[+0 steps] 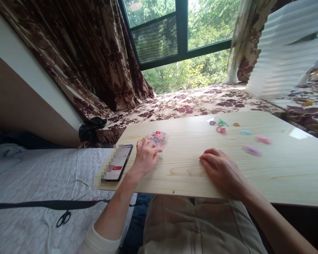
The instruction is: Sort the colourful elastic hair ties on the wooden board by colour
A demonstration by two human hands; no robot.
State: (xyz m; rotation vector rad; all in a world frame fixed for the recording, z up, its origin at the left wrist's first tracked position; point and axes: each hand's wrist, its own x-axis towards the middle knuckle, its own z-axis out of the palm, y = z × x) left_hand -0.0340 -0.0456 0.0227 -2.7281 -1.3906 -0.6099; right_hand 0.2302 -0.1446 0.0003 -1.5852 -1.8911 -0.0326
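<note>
A tangled pile of small, thin, many-coloured loops [160,138], which look like hair ties, lies on the pale wooden table [180,141]. My left hand [146,156] rests at the near edge of this pile, fingers bent and somewhat apart. A pale greenish loop [160,155] lies by its fingertips. Farther right, my right hand [221,170] lies on the table, its fingers curled together and nothing visible in them. Beyond it are small groups by colour: purple [212,122], green [222,122], red-pink [221,130], orange [236,124], blue [245,132], pink [263,140] and lilac [251,150].
A phone [118,164] with a lit screen lies at the table's left end. Black scissors [63,219] and a white cable [66,188] are on the quilted bed at left. A black bag [91,129] sits by the flowered curtain. Behind the table is a flower-patterned window seat [185,102].
</note>
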